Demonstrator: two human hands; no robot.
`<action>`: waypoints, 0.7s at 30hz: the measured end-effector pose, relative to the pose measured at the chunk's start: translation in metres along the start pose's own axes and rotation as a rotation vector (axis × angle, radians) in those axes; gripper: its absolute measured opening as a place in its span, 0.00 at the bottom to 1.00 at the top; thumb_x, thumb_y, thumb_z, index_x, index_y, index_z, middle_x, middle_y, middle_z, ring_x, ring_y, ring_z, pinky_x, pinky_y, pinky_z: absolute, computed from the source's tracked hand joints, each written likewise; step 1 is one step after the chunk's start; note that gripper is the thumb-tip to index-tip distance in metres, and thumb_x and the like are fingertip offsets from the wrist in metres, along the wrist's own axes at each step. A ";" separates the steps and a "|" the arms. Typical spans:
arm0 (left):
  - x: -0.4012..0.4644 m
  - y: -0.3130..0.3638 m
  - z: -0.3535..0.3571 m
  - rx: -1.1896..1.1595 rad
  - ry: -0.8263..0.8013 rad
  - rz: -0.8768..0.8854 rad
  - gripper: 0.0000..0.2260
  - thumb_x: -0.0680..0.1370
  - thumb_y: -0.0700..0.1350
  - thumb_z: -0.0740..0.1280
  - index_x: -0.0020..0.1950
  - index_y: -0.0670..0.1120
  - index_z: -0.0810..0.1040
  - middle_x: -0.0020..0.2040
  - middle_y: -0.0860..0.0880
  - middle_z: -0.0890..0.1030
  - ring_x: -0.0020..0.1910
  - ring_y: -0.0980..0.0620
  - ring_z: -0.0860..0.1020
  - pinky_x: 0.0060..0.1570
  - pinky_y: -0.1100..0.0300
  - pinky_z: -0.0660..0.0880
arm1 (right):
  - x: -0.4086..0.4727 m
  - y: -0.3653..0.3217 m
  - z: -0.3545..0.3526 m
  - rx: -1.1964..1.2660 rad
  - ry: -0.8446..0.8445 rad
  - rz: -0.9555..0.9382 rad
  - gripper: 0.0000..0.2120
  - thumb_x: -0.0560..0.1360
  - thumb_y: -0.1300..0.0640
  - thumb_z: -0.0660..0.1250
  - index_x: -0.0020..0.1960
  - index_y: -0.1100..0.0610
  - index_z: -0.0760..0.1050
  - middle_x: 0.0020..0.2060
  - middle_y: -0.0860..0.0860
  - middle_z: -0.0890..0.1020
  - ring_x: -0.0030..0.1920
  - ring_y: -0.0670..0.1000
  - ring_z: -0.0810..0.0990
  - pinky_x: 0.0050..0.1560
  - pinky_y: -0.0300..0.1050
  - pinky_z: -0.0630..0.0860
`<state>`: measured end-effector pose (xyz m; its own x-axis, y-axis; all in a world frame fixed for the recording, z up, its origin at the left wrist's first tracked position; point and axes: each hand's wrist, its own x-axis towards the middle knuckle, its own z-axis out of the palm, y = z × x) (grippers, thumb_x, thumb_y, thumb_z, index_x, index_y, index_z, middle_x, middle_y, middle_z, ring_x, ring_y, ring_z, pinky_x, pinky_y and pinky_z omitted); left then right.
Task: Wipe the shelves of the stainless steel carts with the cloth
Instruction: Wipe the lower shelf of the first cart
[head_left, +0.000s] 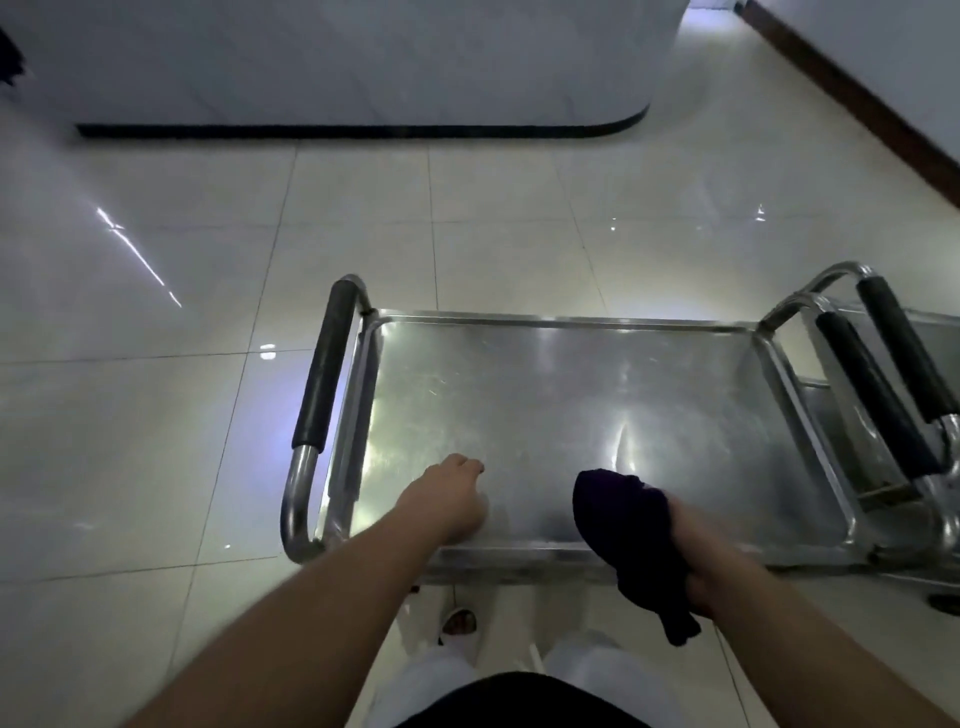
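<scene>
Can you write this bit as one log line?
right hand grips dark cloth | left hand rests on cart top shelf | wiping

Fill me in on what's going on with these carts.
A person stands at a stainless steel cart. Their right hand grips a dark cloth at the near edge of the top shelf, while the left hand rests on the shelf with fingers curled. A second cart stands close on the right.

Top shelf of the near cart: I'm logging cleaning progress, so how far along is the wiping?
Nothing visibly finished: the top shelf shows smears. In hand: the right hand grips the dark cloth at the near edge, while the left hand rests on the shelf. Left: this shelf, any lower shelves, and the second cart.
</scene>
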<state>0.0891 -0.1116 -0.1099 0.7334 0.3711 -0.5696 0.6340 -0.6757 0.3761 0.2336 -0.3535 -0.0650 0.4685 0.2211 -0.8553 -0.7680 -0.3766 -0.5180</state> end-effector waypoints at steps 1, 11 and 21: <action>-0.010 0.000 0.003 -0.008 0.011 -0.017 0.27 0.83 0.48 0.64 0.82 0.51 0.62 0.81 0.50 0.62 0.76 0.44 0.68 0.72 0.47 0.70 | -0.002 0.001 -0.001 -0.009 -0.019 -0.008 0.18 0.76 0.47 0.72 0.53 0.62 0.79 0.33 0.58 0.78 0.27 0.58 0.76 0.31 0.51 0.73; -0.118 0.011 0.072 -0.059 0.159 -0.245 0.25 0.81 0.47 0.63 0.79 0.52 0.65 0.76 0.50 0.68 0.71 0.46 0.72 0.65 0.46 0.74 | -0.029 0.037 -0.048 -0.068 -0.227 -0.048 0.19 0.79 0.50 0.69 0.59 0.65 0.81 0.31 0.59 0.79 0.26 0.58 0.76 0.29 0.47 0.73; -0.215 0.031 0.168 -0.006 -0.013 -0.374 0.27 0.82 0.52 0.61 0.81 0.55 0.61 0.78 0.51 0.67 0.74 0.46 0.69 0.69 0.47 0.71 | -0.043 0.142 -0.101 0.086 -0.205 0.154 0.17 0.83 0.50 0.65 0.59 0.64 0.80 0.31 0.57 0.82 0.30 0.59 0.81 0.30 0.45 0.76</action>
<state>-0.0901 -0.3187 -0.0985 0.4481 0.5835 -0.6773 0.8588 -0.4915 0.1447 0.1483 -0.5078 -0.1008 0.2513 0.3480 -0.9032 -0.8619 -0.3442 -0.3724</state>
